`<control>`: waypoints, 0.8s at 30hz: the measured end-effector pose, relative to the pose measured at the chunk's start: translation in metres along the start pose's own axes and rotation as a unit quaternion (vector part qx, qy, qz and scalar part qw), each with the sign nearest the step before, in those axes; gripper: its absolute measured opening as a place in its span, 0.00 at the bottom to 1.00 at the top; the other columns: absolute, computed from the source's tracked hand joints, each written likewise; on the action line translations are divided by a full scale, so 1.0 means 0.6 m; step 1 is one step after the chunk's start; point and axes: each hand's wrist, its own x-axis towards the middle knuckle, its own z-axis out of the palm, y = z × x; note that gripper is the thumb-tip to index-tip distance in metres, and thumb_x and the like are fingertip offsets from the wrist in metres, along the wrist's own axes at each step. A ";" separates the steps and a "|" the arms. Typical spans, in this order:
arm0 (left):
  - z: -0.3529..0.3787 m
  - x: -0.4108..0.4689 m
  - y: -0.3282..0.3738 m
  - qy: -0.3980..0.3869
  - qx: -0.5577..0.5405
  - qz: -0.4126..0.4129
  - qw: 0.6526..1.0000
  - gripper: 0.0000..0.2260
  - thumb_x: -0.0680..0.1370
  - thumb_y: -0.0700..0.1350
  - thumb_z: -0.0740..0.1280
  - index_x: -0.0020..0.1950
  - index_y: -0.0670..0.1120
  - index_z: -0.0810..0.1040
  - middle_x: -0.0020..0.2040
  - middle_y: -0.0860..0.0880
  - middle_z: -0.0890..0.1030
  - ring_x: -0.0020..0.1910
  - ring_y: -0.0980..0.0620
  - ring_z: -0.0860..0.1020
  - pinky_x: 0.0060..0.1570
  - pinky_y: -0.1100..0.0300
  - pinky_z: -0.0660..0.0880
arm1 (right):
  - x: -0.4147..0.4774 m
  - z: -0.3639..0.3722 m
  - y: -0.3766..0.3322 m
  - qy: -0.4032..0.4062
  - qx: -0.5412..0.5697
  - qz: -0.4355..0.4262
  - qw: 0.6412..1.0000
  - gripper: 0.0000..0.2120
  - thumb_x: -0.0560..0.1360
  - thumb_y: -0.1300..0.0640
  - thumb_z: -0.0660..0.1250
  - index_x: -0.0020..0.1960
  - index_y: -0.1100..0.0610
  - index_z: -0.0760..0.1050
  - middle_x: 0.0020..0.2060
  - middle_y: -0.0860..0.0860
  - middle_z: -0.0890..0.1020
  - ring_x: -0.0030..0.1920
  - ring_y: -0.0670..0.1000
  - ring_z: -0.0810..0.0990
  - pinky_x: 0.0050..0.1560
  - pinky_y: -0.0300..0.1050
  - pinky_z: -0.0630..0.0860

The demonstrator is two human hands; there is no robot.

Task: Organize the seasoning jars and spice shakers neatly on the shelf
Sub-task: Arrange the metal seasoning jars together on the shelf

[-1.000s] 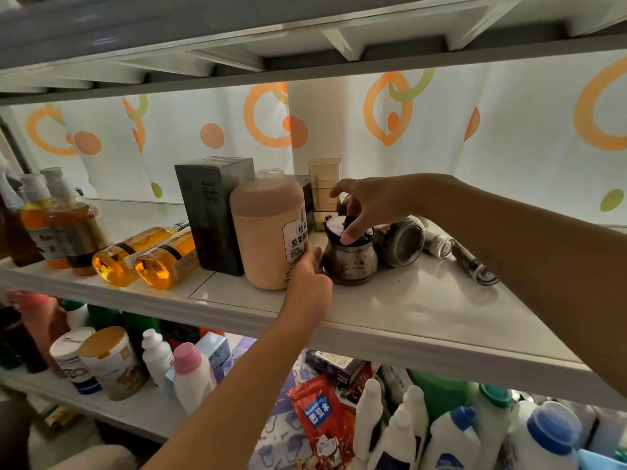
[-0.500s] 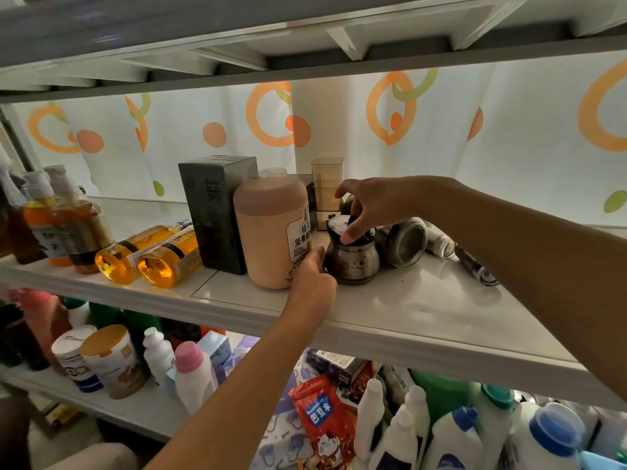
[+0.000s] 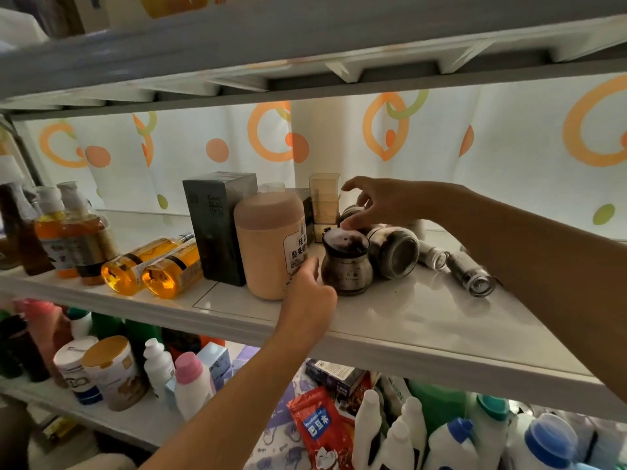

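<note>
The shaker (image 3: 344,266) is touched on its lid by the right hand (image 3: 383,201), fingers spread wide. The grip of the left hand (image 3: 310,296), just beside it, cannot be told

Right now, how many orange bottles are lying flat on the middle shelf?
2, side by side on the shelf left of the dark box: left bottle, then right bottle nearest the box. More may be hidden.

We use one head-worn wide-angle view. It faces forward at close range, just above the glossy white shelf board (image 3: 424,320); the grey upper shelf underside (image 3: 305,39) spans the frame's top.
</note>
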 end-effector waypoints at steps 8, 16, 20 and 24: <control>0.012 0.021 0.155 0.026 0.115 0.172 0.978 0.15 0.77 0.39 0.62 0.61 0.53 0.77 0.54 0.58 0.83 0.54 0.59 0.78 0.58 0.64 0.71 | -0.047 -0.027 0.076 0.106 0.012 0.067 0.992 0.28 0.72 0.48 0.73 0.68 0.57 0.69 0.62 0.56 0.77 0.58 0.55 0.76 0.60 0.49 0.73; 0.066 0.168 0.200 -0.130 0.355 0.118 0.918 0.05 0.74 0.42 0.66 0.48 0.44 0.78 0.46 0.45 0.77 0.47 0.48 0.74 0.49 0.56 0.72 | -0.075 0.004 0.120 0.071 0.030 0.079 0.994 0.31 0.70 0.47 0.74 0.69 0.54 0.69 0.60 0.52 0.77 0.56 0.51 0.75 0.56 0.43 0.71; 0.075 0.208 0.197 -0.143 0.422 0.083 0.891 0.09 0.75 0.39 0.66 0.52 0.36 0.80 0.49 0.41 0.81 0.49 0.46 0.78 0.45 0.56 0.73 | -0.080 0.037 0.124 0.083 0.020 0.077 0.993 0.32 0.69 0.43 0.74 0.68 0.53 0.70 0.59 0.52 0.77 0.54 0.51 0.76 0.53 0.44 0.72; 0.081 0.223 0.184 -0.129 0.430 0.058 0.892 0.07 0.76 0.38 0.62 0.48 0.37 0.79 0.48 0.41 0.79 0.49 0.45 0.78 0.47 0.54 0.76 | -0.075 0.071 0.122 0.098 0.015 0.071 0.993 0.36 0.67 0.40 0.74 0.70 0.52 0.67 0.62 0.53 0.76 0.57 0.53 0.76 0.54 0.47 0.74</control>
